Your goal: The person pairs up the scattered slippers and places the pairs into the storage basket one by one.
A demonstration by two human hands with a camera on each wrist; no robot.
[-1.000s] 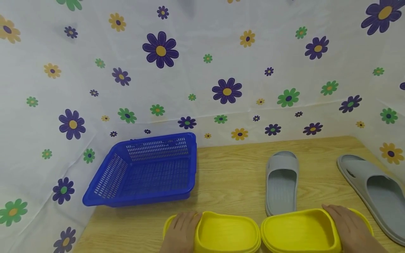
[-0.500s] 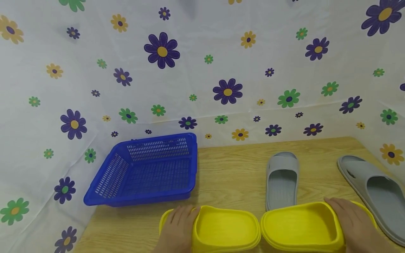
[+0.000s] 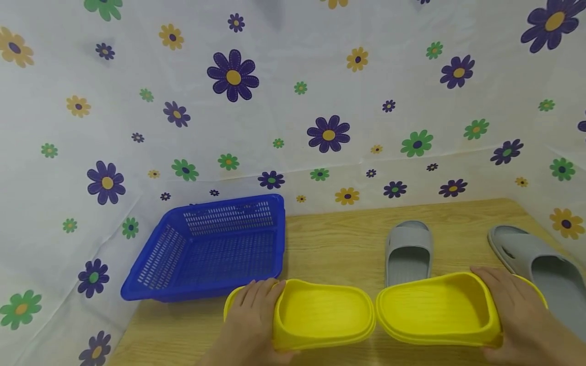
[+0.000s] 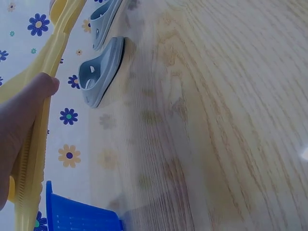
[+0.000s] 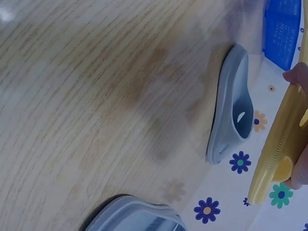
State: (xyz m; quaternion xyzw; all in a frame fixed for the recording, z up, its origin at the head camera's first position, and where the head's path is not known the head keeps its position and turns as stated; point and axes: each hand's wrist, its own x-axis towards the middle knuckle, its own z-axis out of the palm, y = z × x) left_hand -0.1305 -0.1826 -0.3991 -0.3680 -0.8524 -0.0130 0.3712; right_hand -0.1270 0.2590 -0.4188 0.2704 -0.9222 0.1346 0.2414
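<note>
In the head view my left hand [image 3: 252,315] grips a yellow slipper [image 3: 325,310] across its strap, fingers over the top and thumb under the sole. A matching yellow slipper [image 3: 435,305] is held the same way by my right hand [image 3: 508,305]. The pair lie sideways in line, heel ends close together in the middle and toe ends outward. Both wrist views show the slippers raised above the tabletop: the left slipper's sole edge [image 4: 33,159] stands clear of the wood, as does the right slipper's side [image 5: 274,149].
A blue slotted basket [image 3: 206,292] stands at the back left of the wooden table [image 3: 334,244]. Behind the yellow pair lies a grey slipper [image 3: 409,264], with another grey slipper [image 3: 535,249] slanted at the far right. A flower-printed sheet [image 3: 284,112] encloses the back and sides.
Both hands have lifted the yellow slippers upward and away from me, now covering more of the grey slippers. The basket and grey slippers have stayed put.
</note>
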